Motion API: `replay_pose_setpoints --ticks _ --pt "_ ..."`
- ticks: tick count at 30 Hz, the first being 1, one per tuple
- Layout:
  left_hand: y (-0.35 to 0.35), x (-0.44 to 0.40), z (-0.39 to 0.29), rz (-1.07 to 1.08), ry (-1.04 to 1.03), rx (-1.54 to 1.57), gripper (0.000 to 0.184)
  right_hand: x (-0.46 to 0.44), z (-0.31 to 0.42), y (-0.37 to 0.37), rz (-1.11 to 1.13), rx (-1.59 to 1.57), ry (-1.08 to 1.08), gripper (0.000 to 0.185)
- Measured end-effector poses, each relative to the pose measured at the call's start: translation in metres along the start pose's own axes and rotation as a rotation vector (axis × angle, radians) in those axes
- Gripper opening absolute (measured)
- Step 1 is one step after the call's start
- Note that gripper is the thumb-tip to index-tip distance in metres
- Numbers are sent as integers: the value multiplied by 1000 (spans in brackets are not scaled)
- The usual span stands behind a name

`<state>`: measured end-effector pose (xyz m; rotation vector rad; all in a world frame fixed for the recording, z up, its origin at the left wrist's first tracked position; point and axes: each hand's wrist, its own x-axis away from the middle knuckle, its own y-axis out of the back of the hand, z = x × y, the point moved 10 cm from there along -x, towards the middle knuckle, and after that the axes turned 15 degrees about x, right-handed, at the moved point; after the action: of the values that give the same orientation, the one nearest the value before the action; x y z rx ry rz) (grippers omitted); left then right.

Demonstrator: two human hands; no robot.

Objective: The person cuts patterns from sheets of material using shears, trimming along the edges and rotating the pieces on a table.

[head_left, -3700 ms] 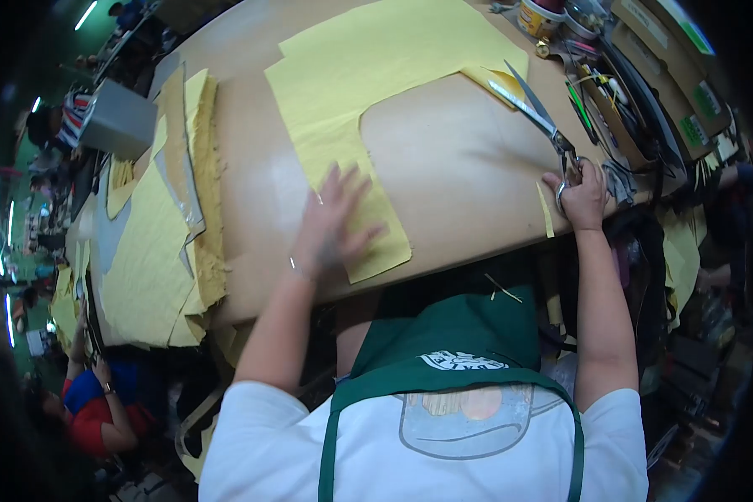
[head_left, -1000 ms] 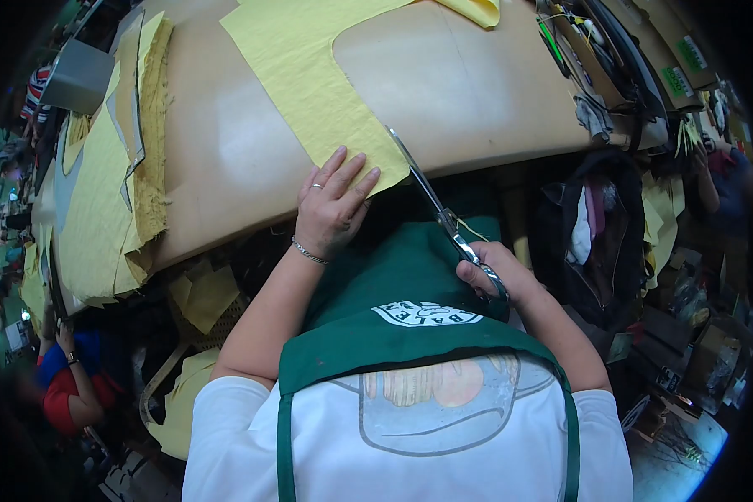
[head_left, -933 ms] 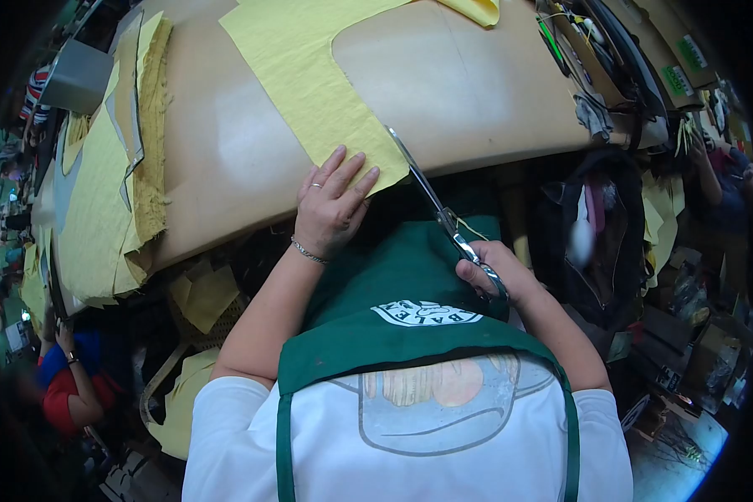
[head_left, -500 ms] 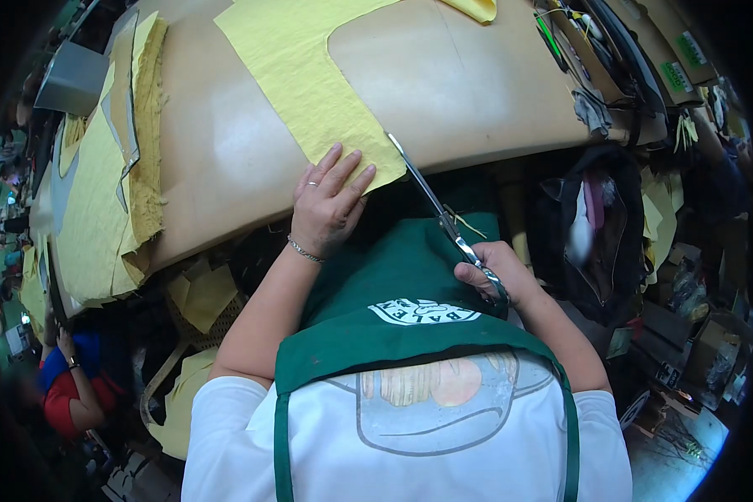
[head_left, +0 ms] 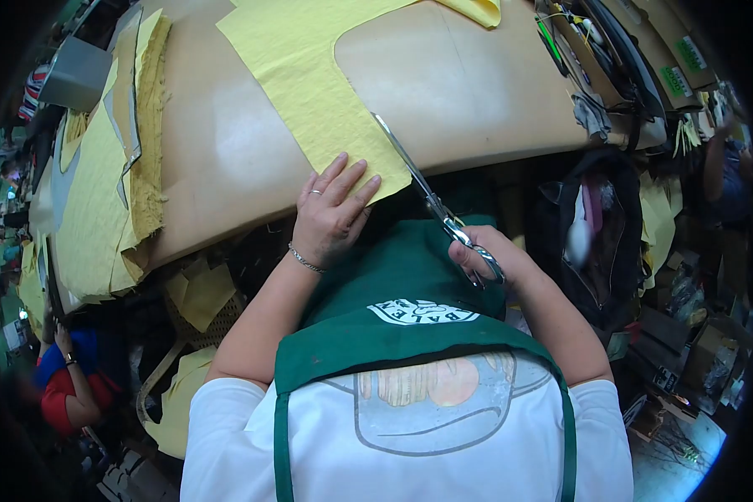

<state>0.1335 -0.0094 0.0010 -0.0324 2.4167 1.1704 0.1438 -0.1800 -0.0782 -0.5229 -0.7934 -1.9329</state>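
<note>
A yellow sheet of fabric-like material (head_left: pixel 309 84) lies on the tan tabletop (head_left: pixel 217 142), with its lower end at the table's front edge. My left hand (head_left: pixel 335 209) rests on that lower end, fingers stretched out flat on top. In my right hand (head_left: pixel 494 255) is a pair of long metal scissors (head_left: pixel 433 203), my thumb and fingers in the handle loops. The blades point up and left along the sheet's right edge, their tip by the edge. Whether the lower blade is under the sheet is hidden.
Stacked yellow pieces with a grey-edged pattern (head_left: pixel 130 125) lie at the table's left. An organizer box with pens and cords (head_left: pixel 590 50) sits at the back right. Below the table's right side hangs an open black bag (head_left: pixel 598 234). A person in a red shirt (head_left: pixel 71 393) is at lower left.
My right hand and the scissors have moved up and slightly left, so the tip is farther along the sheet's edge. The sheet and left hand have shifted slightly right and down in view.
</note>
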Motion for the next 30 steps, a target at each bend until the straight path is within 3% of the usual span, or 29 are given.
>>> replay_pose_setpoints --ticks 23,30 --pt "-2 1 3 -5 42 3 36 12 -11 -2 -81 -28 -103 64" --pt "-2 3 -5 39 50 -56 39 5 -1 1 -13 18 -6 69"
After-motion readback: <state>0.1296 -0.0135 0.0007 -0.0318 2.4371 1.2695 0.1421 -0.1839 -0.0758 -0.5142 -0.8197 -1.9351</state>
